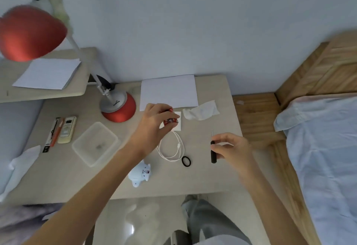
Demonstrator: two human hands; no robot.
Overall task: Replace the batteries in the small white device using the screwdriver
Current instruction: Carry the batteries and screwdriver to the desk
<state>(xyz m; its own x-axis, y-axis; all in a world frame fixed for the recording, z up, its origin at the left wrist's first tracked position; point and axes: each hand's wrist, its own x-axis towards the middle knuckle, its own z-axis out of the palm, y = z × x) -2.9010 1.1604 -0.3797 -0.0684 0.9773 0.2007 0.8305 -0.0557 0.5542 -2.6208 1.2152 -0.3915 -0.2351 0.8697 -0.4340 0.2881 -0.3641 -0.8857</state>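
My left hand [154,123] is lifted above the middle of the table and pinches red batteries [170,121] between thumb and fingers. On the right, my right hand [230,147] grips the black-handled screwdriver [213,151] just above the table, its thin metal tip pointing away from me. The small white device [139,174] lies near the table's front edge, under my left forearm, with its battery compartment showing.
A white cable [173,148] and a black ring [186,161] lie between my hands. A clear plastic box [95,144], a red lamp base [118,107], a remote [67,131], paper [169,91] and crumpled tissue [201,112] share the table. A bed [324,148] stands on the right.
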